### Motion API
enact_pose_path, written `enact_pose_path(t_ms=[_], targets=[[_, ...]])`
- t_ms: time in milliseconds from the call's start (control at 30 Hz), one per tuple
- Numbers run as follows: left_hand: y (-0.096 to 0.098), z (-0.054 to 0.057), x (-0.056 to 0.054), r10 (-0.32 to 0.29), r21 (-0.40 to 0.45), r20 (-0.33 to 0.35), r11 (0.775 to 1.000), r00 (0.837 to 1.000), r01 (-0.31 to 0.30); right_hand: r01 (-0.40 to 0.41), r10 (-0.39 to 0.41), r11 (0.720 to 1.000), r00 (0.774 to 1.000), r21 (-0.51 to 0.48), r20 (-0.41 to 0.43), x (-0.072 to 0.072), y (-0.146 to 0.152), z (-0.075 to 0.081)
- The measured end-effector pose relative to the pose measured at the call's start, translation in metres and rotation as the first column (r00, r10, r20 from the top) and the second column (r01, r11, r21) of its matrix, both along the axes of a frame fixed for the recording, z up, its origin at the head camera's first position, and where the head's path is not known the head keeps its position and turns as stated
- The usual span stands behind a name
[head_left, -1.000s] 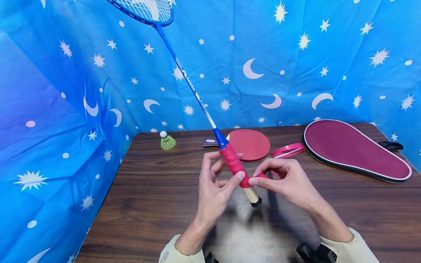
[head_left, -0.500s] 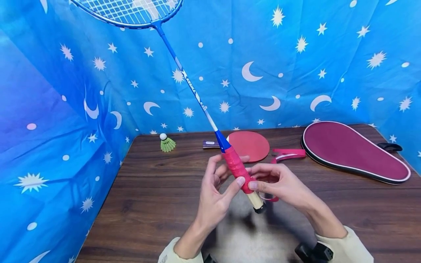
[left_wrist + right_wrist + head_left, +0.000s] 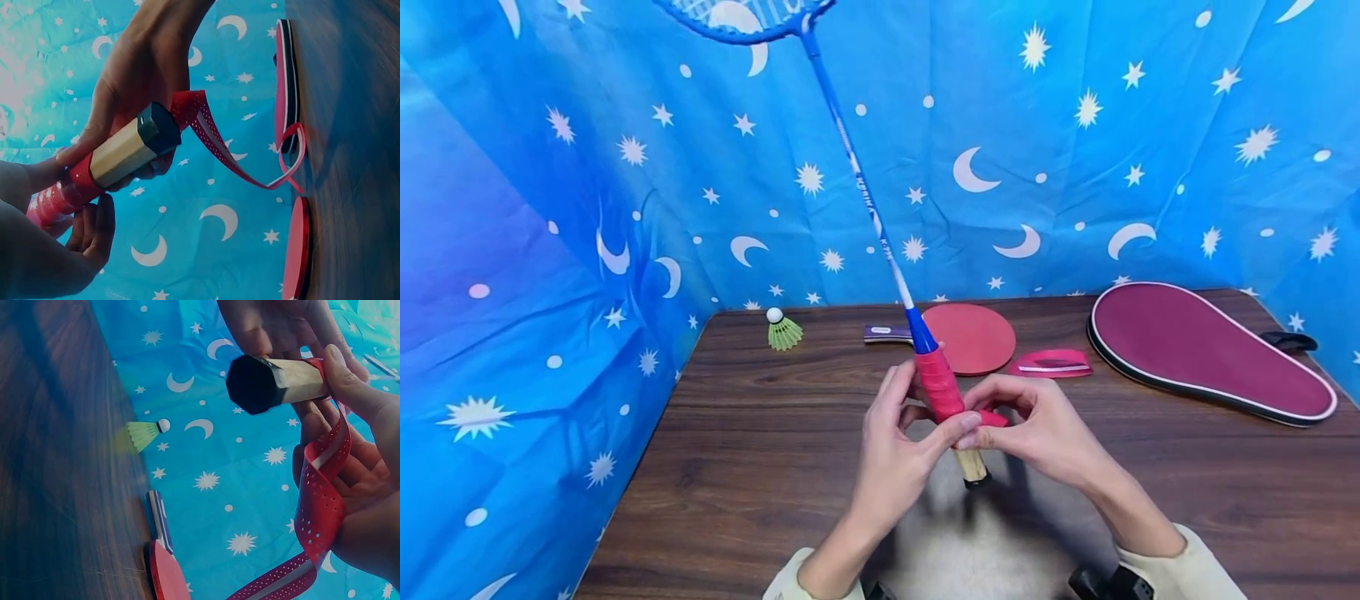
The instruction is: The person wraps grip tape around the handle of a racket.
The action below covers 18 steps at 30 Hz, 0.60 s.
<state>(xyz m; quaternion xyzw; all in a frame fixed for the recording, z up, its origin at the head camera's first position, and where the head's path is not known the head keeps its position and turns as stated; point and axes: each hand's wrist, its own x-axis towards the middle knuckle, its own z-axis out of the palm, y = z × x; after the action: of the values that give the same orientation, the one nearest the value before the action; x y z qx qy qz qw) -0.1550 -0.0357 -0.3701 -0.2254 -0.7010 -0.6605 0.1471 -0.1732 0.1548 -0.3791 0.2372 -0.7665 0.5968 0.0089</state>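
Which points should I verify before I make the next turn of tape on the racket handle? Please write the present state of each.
1. Badminton racket held by the left hand at its wrapped handle: ok.
2. Right hand pinching the perforated grip tape close to the handle: ok.
3. Loose tape free of twists: not ok; it twists below the right hand.
4. Bare wood covered down to the butt cap: not ok, a section is exposed.
5. Turns gap-free all round: cannot tell; fingers hide part.
6. Table tennis paddle and shuttlecock apart from both hands: ok.
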Motion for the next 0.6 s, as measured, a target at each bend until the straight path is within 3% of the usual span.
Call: enact_pose_path(t_ms=[300,600], targets=[[-0.001,-0.003,-0.002,-0.025,0.060,-0.010,0.998,1.000,0.026,-0.018,0.018,1.000,1.000,0.007,0.014,0.001,0.001,0.000],[-0.004,-0.002,-0.002,0.001,0.002,-0.045,1.000,0.999,-0.001,-0.138,0.136,0.990,0.986,0.017,0.100,-0.003,0.013,0.000]])
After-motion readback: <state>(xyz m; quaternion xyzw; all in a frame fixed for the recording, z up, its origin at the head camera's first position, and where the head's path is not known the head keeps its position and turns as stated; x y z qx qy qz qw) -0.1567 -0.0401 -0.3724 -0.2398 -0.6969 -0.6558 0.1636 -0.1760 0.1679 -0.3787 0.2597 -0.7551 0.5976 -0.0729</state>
